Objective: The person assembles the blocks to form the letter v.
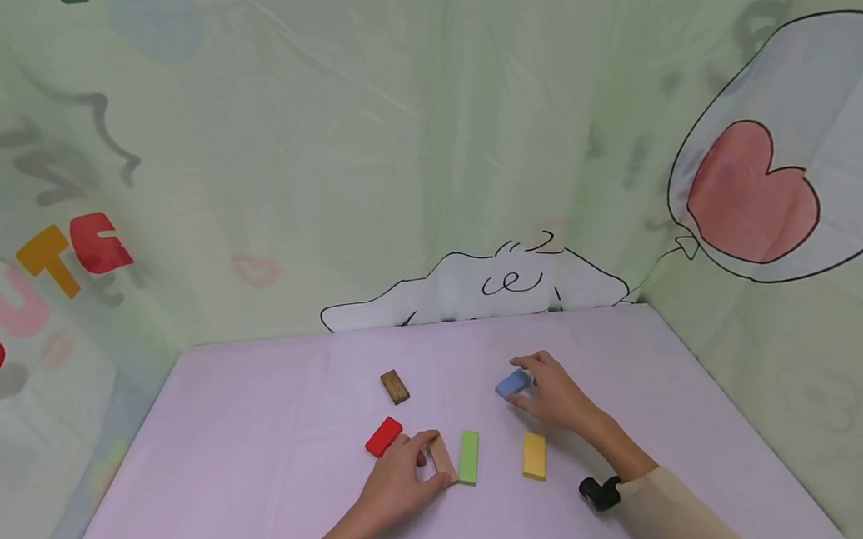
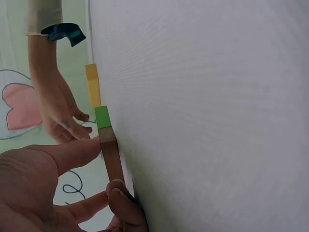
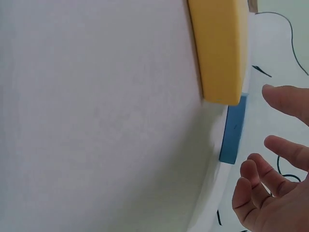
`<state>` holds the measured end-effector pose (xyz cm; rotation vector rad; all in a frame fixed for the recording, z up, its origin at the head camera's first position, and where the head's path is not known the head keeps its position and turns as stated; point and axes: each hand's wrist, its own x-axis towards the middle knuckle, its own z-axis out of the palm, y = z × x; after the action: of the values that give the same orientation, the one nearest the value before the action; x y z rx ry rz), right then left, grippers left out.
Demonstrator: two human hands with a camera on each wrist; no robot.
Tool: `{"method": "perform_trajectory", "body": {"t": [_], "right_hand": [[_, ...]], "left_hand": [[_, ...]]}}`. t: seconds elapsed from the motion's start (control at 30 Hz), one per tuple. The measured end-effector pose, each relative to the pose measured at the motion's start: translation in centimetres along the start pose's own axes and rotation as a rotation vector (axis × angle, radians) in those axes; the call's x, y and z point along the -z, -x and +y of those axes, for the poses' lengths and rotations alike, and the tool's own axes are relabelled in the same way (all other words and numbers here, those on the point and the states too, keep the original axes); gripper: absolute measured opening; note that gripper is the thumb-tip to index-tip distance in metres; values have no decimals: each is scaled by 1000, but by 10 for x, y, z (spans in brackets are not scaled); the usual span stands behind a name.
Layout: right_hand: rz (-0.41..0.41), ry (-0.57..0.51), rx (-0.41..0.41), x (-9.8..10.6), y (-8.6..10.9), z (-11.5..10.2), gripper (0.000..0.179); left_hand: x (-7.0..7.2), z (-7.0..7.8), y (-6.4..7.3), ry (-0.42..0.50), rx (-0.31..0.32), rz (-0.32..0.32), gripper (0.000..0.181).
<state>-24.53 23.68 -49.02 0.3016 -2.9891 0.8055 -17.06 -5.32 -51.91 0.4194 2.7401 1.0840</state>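
Note:
My left hand pinches a light brown wooden block by its two ends, thumb at the near end. In the left wrist view this brown block lies low along the table, one end by a green block. A red block is just beyond the left knuckles. Over on the right, my right hand has thumb and index finger spread around a blue block. The right wrist view shows its fingers apart from the blue block.
A yellow block lies on the pinkish tabletop nearer me than the blue one. Farther back is a dark brown block. A black band is on the right wrist. Printed curtains enclose the table.

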Motion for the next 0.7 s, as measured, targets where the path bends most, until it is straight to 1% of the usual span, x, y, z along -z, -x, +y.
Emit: {"method": "perform_trajectory", "body": {"t": [0.17,0.47,0.7], "right_hand": [[-27,-13,-37,0,-6,2,67],[-83,21,-82,-5,-12,8,77],[-76,15,-123,-13,-15,12,77]], "left_hand": [[0,-1,0,-1,-3,1,62],[0,-1,0,6,0,0,62],[1,0,-1,7,5,-2,62]]}}
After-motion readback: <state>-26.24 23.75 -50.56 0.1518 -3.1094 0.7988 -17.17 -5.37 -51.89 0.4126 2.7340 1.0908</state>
